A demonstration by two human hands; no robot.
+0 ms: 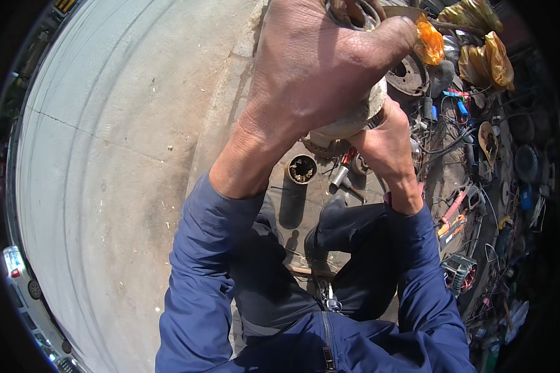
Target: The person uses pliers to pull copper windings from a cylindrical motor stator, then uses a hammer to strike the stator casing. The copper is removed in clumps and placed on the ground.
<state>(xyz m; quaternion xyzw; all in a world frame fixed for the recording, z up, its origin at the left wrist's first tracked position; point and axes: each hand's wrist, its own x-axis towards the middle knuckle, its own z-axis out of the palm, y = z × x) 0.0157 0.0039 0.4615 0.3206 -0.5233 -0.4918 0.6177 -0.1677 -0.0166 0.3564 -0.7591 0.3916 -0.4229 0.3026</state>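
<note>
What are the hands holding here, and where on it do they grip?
Both hold one pale, rounded metal part. The left hand wraps over its top and side; the right hand supports it from underneath. What the part is cannot be told.

- Blue jacket sleeves (196, 273) cover both forearms down to the wrists, the cloth creased and folded.
- The cuffs end behind the bare left hand (311, 68) and right hand (386, 140).
- A dark zipper (325, 339) with a metal pull runs down the jacket front.
- Dark trousers (354, 248) lie below the fingers.
</note>
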